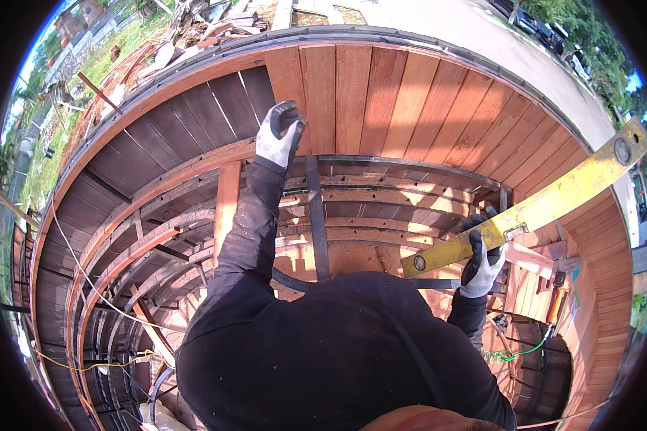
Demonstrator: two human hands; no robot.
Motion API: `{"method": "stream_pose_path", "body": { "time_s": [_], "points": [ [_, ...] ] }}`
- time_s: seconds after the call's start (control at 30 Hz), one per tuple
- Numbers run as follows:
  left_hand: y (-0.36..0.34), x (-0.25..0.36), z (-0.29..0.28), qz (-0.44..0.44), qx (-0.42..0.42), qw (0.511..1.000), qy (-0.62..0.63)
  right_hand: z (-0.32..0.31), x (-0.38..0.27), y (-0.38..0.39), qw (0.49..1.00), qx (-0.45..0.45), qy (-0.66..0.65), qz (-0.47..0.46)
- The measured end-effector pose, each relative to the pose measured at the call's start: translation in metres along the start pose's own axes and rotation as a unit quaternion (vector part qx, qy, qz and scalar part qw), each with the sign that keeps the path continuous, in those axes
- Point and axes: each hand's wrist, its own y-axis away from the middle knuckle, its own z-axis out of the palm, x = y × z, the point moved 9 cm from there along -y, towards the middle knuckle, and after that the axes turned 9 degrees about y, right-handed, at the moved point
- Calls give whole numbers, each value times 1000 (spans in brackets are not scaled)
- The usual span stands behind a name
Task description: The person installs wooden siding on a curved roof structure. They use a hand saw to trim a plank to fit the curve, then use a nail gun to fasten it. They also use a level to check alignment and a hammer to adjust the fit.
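Observation:
My left hand (280,133), in a white and dark glove, is raised at the edge where the reddish planks (352,97) border the dark slats (180,115). Its fingers are curled; whether a small thing is between them I cannot make out. My right hand (482,266), gloved the same way, grips a long yellow spirit level (561,192) near its lower end. The level slants up to the right across the curved planking, and my fingers hide part of its near end.
Curved timber and metal framing (158,187) steps down below me, with a dark upright bar (316,215). An orange-handled tool (557,302) lies at the right by a green coiled hose (510,355). A pale cord (108,287) crosses the left. Scrap wood (194,25) lies beyond the rim.

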Motion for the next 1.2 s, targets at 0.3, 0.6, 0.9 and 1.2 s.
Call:
{"method": "stream_pose_path", "body": {
  "time_s": [0.3,0.6,0.9,1.2],
  "points": [
    [79,86,146,-26,-253,959,128,197,-3,-13,923,-276,205,-172],
    [48,99,43,-19,-62,949,308,239,119,57,837,-536,50,103],
    [80,49,27,-58,-4,958,279,246,138,61,839,-535,59,81],
    [-32,50,-85,59,-22,986,153,149,196,74,824,-515,144,185]
  ]
}}
